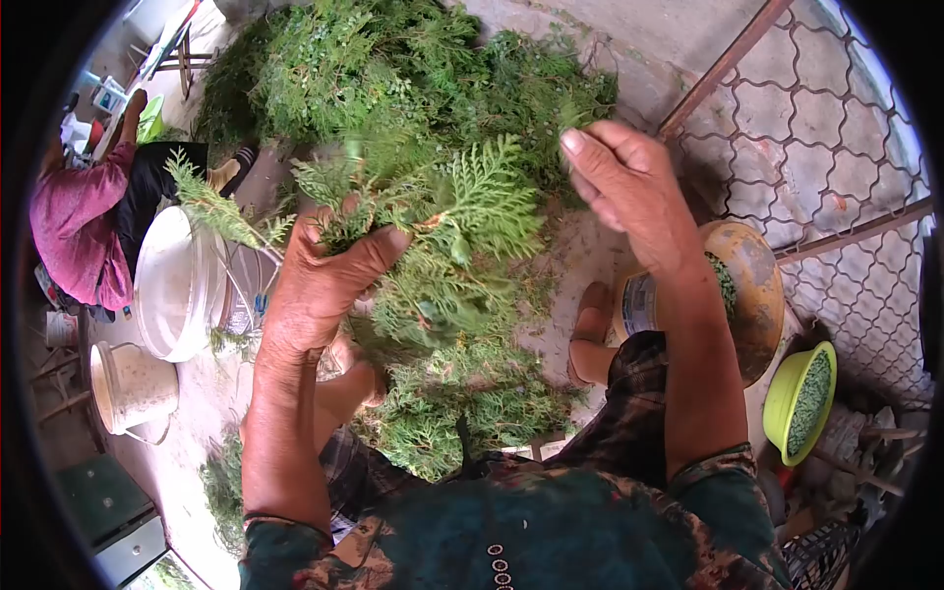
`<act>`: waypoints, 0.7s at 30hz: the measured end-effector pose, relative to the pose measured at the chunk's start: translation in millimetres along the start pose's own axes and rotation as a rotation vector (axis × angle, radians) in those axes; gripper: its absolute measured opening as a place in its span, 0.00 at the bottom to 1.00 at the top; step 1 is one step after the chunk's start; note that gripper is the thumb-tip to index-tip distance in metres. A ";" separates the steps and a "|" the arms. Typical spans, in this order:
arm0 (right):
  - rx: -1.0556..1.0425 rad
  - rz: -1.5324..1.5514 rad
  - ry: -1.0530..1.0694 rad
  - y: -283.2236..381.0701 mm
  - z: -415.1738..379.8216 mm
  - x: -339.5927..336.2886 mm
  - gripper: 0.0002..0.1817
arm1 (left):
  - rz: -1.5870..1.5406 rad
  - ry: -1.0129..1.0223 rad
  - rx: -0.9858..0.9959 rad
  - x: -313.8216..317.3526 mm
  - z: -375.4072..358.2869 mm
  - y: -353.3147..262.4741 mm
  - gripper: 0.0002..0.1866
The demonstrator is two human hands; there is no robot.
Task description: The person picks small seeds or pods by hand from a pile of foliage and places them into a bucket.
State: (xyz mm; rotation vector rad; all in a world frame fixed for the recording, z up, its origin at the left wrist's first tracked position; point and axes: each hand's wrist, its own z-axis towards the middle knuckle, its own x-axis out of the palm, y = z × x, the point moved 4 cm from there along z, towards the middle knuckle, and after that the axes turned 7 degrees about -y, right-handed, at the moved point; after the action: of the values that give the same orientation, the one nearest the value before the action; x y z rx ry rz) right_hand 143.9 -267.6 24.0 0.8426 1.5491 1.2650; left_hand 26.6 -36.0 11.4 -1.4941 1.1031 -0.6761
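2 hands (324, 285) (629, 187) grip cypress sprigs (462, 216); no writing legible.

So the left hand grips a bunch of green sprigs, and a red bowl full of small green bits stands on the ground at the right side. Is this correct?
Not quite: the bowl is lime green, not red. The head view shows it on the ground at the right, filled with small green bits. The rest is right: the left hand grips a bunch of green sprigs.
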 end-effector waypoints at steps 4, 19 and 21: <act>0.173 0.229 0.171 -4.1 -11.4 28.5 0.08 | -0.015 0.112 -0.071 3.1 -1.7 2.1 0.24; 0.280 0.778 0.287 -12.6 -10.0 43.1 0.12 | -0.249 -0.064 -0.103 6.1 9.1 4.1 0.16; 0.224 0.739 0.310 -12.6 -9.6 43.5 0.12 | -0.419 -0.156 -0.127 -3.0 20.0 18.9 0.08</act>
State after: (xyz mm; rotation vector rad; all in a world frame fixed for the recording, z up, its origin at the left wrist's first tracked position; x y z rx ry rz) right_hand 121.1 -233.9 1.8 1.5105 1.7071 1.8285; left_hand 37.7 -24.0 -10.9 -1.8794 0.7299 -0.7688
